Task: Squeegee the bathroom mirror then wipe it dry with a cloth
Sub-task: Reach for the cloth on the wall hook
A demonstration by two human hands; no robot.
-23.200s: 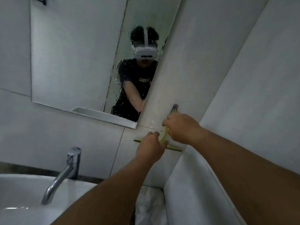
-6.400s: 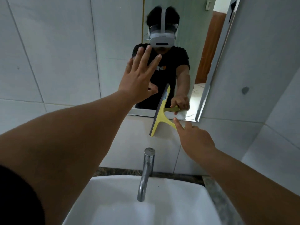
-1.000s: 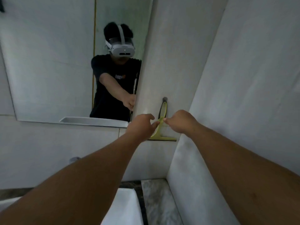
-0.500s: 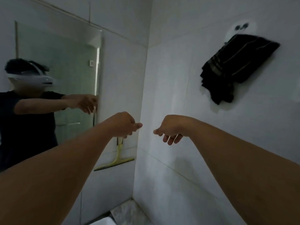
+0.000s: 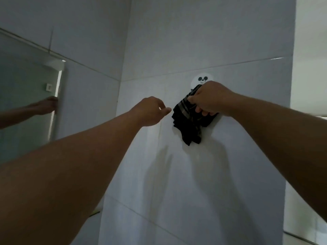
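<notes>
Now my right hand [image 5: 208,99] clenches the dark cloth [image 5: 189,124] at its hook [image 5: 200,81] — left hand [image 5: 150,110] empty, loosely curled — lifting it free comes next.

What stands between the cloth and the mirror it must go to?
Nothing visible does. The right hand grips the cloth at the hook. Only the left hand, which holds nothing, hangs between cloth and mirror, and it can move aside.

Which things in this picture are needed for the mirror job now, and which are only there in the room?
Needed:
- dark cloth, gripped by the right hand
- mirror, at the far left
- left hand, empty, close to the cloth

Only there:
- round cartoon wall hook
- tiled wall
</notes>
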